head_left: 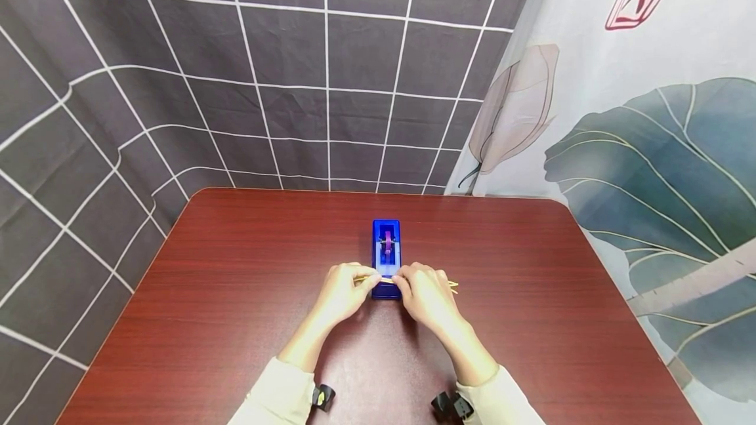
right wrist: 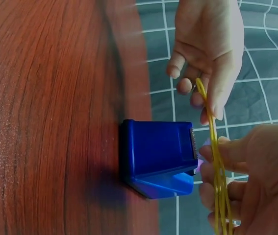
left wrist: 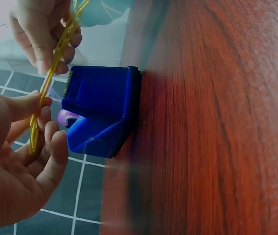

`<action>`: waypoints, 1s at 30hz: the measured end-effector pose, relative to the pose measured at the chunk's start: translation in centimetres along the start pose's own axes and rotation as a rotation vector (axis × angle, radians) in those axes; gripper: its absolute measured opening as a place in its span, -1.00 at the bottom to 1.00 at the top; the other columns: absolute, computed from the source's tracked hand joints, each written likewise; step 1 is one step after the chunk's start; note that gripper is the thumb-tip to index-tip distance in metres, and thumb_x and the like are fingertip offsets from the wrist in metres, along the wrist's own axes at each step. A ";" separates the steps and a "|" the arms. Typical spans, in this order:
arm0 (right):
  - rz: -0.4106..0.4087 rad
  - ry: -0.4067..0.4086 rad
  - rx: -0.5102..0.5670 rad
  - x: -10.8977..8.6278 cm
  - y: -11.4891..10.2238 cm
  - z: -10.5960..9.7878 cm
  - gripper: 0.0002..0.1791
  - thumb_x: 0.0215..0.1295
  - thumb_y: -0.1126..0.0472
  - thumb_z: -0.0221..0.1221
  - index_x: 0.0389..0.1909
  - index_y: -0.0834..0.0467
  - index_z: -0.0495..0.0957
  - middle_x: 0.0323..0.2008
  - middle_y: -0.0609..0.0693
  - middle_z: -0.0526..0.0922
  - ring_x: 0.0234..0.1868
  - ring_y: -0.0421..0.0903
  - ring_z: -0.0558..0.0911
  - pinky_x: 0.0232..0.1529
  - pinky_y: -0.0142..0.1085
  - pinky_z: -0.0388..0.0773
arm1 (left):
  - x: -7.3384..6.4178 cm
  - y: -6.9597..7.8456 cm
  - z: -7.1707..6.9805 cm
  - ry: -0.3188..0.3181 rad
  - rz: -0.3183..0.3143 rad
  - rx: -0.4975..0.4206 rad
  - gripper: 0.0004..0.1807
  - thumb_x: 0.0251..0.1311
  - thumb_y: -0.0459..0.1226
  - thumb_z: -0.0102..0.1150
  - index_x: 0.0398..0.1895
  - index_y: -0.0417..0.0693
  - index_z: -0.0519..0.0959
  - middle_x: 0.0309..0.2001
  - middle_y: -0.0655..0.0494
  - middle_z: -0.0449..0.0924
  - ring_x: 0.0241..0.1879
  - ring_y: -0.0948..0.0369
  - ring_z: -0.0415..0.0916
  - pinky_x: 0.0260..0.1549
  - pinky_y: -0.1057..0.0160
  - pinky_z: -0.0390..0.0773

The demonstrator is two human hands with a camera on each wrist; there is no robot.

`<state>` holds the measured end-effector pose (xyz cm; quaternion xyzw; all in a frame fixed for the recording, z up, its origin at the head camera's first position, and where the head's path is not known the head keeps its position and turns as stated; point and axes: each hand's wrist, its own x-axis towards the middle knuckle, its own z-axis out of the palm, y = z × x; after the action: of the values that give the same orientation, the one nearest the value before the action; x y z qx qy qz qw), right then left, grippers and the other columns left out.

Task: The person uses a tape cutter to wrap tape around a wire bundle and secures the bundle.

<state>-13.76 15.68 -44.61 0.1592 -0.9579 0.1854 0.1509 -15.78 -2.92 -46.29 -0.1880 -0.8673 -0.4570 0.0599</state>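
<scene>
Forearms: both reach in from the near side of the tabletop [head_left: 236, 261] and slant toward each other, pale sleeves [head_left: 277, 389] ending above the wrists, a small dark device [head_left: 323, 397] by each cuff.
Left hand: the left hand [head_left: 347, 288] pinches one end of the yellow strands [right wrist: 218, 161] between thumb and forefinger; its other fingers curl loosely.
Right hand: the right hand [head_left: 430, 295] pinches the same bundle farther along with thumb and fingertips, the loose ends poking out past it — slightly splayed in the head view.
Gap between hands: narrow, with a short stretch of bundle bare.
Yellow strands: held crosswise over the near end of the blue tape dispenser [left wrist: 102, 90], just above its toothed edge [left wrist: 67, 84].
Tape dispenser: standing on the tabletop, lengthwise — purple roll [head_left: 388, 244] inside, toward the far end.
</scene>
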 end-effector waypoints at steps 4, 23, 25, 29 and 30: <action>0.006 -0.008 0.004 -0.1 0.1 0.1 -0.85 0.34 0.22 0.26 -0.44 0.10 0.63 -0.47 -0.02 0.67 -0.32 0.04 0.71 -0.29 0.06 0.50 | 0.0 0.0 0.1 0.012 -0.007 -0.002 -0.93 0.20 -0.31 0.38 -0.29 -0.07 0.80 -0.32 0.13 0.74 -0.29 0.19 0.70 -0.20 0.14 0.61; -0.044 0.007 0.016 -1.0 -0.1 -0.5 -0.86 0.28 0.25 0.31 -0.47 0.06 0.63 -0.50 -0.09 0.66 -0.42 -0.08 0.68 -0.31 -0.03 0.49 | -0.9 0.2 0.0 0.001 0.027 -0.020 -0.97 0.19 -0.30 0.39 -0.36 -0.02 0.79 -0.42 0.24 0.67 -0.43 0.33 0.57 -0.36 0.30 0.53; -0.047 0.003 0.025 -1.2 -0.2 -0.7 -0.86 0.28 0.26 0.32 -0.47 0.05 0.63 -0.51 -0.11 0.65 -0.44 -0.09 0.66 -0.33 -0.05 0.48 | -1.1 0.3 -0.1 -0.005 0.032 -0.018 -0.97 0.19 -0.30 0.39 -0.36 -0.02 0.79 -0.43 0.26 0.66 -0.46 0.36 0.53 -0.39 0.31 0.51; -0.061 0.001 0.035 -1.7 -0.4 -0.9 -0.86 0.27 0.26 0.34 -0.48 0.04 0.64 -0.52 -0.13 0.64 -0.47 -0.13 0.64 -0.35 -0.09 0.47 | -1.8 0.7 -0.3 -0.018 0.030 -0.015 -0.97 0.20 -0.30 0.39 -0.37 -0.01 0.78 -0.43 0.28 0.66 -0.48 0.40 0.47 -0.42 0.33 0.48; -0.066 0.001 0.038 -1.8 -0.5 -1.0 -0.86 0.26 0.26 0.35 -0.48 0.05 0.64 -0.52 -0.13 0.63 -0.48 -0.14 0.63 -0.36 -0.09 0.46 | -2.0 0.8 -0.4 -0.021 0.026 -0.016 -0.96 0.20 -0.29 0.39 -0.37 0.00 0.78 -0.43 0.29 0.66 -0.48 0.41 0.45 -0.43 0.34 0.47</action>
<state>-11.73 16.08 -44.21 0.1935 -0.9483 0.1983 0.1545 -13.70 -3.34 -46.02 -0.2044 -0.8618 -0.4610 0.0552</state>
